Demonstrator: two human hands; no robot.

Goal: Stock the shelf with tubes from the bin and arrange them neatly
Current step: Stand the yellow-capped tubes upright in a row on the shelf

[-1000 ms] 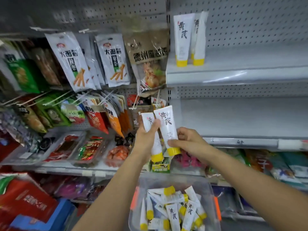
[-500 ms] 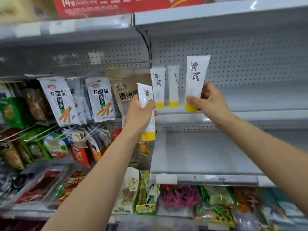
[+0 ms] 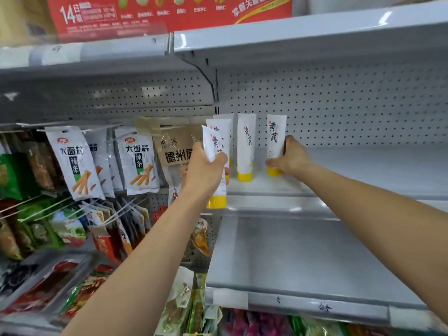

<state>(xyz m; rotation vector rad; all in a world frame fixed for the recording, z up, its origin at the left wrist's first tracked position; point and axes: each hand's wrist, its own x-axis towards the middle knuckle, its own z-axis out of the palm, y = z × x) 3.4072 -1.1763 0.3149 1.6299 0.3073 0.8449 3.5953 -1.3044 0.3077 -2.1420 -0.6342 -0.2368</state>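
Tubes [image 3: 246, 146] standing on shelf [image 3: 363, 166], centre of frame.
Right grip [image 3: 288, 158] curled round upright tube [image 3: 276, 134], cap on shelf; left grip [image 3: 206, 170] clasping spare tube [image 3: 212, 144]. Align beside row, label forward, then release.

Seeing left hand [image 3: 206, 170] and right hand [image 3: 291, 158] showing bare. Left forearm [image 3: 145, 251] and right forearm [image 3: 363, 197] are also running bare, slim, through to the frame edge.

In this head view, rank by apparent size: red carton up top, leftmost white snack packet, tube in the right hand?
red carton
white snack packet
tube in the right hand
The frame edge crops the carton.
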